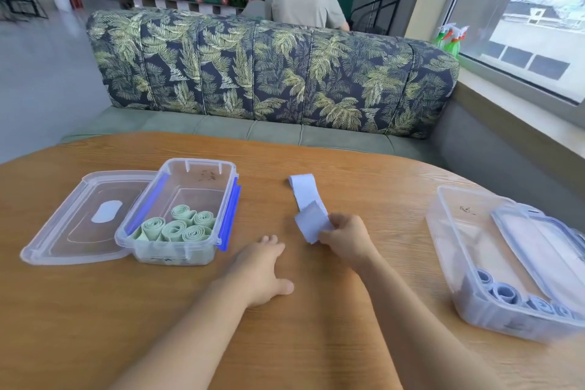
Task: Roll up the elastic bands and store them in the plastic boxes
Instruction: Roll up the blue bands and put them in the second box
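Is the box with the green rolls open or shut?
Open: the lid lies flat beside the box, leaving the green rolls uncovered.

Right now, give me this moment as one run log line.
right hand: pinches blue band, near end lifted | left hand: rests on table, empty | left box: open, green rolls | right box: blue rolls

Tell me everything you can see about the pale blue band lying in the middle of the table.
The pale blue band is one flat, thin strip of matte, soft-looking material, not yet rolled. Its far end lies flat on the wooden table. Its near end is lifted and bent over, pinched by the right hand. The left hand rests on the table nearby without touching it.
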`<act>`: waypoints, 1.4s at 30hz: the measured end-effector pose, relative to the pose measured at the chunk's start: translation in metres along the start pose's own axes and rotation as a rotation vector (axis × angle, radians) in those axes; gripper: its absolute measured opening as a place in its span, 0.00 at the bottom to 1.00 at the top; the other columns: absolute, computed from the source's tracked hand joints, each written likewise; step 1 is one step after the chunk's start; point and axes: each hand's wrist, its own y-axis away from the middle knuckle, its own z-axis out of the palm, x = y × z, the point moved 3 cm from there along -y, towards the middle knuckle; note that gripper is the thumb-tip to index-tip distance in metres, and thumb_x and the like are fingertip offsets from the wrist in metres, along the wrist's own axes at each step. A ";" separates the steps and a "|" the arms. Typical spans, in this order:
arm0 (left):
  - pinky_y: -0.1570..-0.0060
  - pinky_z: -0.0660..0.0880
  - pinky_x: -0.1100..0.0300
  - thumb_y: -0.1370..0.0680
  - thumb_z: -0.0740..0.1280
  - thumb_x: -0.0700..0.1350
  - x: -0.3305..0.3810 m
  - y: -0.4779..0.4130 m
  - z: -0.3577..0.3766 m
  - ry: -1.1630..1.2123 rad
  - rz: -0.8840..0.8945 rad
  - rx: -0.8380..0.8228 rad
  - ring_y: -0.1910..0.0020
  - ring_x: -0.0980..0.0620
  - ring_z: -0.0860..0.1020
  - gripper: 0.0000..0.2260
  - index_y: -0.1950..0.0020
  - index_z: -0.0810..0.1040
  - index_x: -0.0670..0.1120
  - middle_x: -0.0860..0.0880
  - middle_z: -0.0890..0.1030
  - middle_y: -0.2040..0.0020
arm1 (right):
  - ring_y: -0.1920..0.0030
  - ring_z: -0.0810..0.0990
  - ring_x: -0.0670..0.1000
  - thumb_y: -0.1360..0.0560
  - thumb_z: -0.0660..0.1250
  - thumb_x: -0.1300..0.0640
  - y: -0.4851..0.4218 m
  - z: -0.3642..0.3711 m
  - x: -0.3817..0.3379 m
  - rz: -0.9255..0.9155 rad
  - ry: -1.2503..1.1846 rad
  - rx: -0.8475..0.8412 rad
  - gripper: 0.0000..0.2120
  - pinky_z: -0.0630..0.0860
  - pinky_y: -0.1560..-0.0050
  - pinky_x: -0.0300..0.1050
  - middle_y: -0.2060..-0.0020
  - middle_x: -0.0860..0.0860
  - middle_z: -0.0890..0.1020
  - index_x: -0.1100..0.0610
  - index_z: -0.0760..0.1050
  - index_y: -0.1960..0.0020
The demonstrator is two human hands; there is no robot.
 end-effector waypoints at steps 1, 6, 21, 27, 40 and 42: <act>0.25 0.51 0.60 0.25 0.70 0.53 0.000 0.000 0.000 -0.003 -0.002 -0.002 0.22 0.58 0.49 0.38 0.20 0.54 0.49 0.52 0.49 0.20 | 0.65 0.70 0.52 0.43 0.62 0.54 0.011 -0.003 0.008 -0.030 -0.007 -0.017 0.13 0.69 0.57 0.49 0.71 0.48 0.74 0.60 0.76 0.62; 0.26 0.52 0.60 0.25 0.71 0.53 0.002 0.004 -0.002 0.002 -0.036 -0.010 0.22 0.58 0.49 0.38 0.20 0.55 0.49 0.53 0.50 0.20 | 0.49 0.80 0.53 0.36 0.67 0.63 0.051 -0.007 0.021 -0.244 0.051 -0.055 0.04 0.76 0.47 0.51 0.53 0.50 0.84 0.56 0.79 0.64; 0.43 0.74 0.50 0.34 0.71 0.57 0.042 0.031 0.028 0.311 0.015 0.225 0.52 0.49 0.77 0.12 0.52 0.78 0.58 0.58 0.80 0.54 | 0.26 0.61 0.48 0.27 0.68 0.64 0.073 -0.002 0.036 -0.313 0.049 -0.110 0.13 0.59 0.27 0.44 0.33 0.50 0.76 0.51 0.83 0.46; 0.46 0.75 0.53 0.27 0.72 0.48 0.052 0.039 0.022 0.291 0.116 0.433 0.51 0.56 0.79 0.07 0.62 0.78 0.57 0.60 0.82 0.54 | 0.25 0.60 0.53 0.28 0.66 0.65 0.087 -0.008 0.035 -0.334 0.074 -0.096 0.26 0.57 0.27 0.41 0.30 0.52 0.71 0.56 0.72 0.30; 0.52 0.76 0.58 0.33 0.76 0.49 0.062 0.063 0.052 0.230 0.252 0.105 0.60 0.60 0.75 0.06 0.57 0.83 0.54 0.57 0.82 0.57 | 0.46 0.81 0.59 0.27 0.58 0.72 0.098 -0.042 0.046 0.031 -0.467 0.044 0.17 0.77 0.54 0.42 0.56 0.51 0.83 0.54 0.79 0.53; 0.52 0.77 0.59 0.33 0.78 0.48 0.059 0.062 0.044 0.416 0.193 0.069 0.60 0.58 0.79 0.06 0.59 0.84 0.53 0.55 0.84 0.58 | 0.51 0.83 0.59 0.27 0.58 0.71 0.096 -0.045 0.046 0.050 -0.467 0.058 0.17 0.79 0.49 0.50 0.57 0.51 0.83 0.53 0.79 0.56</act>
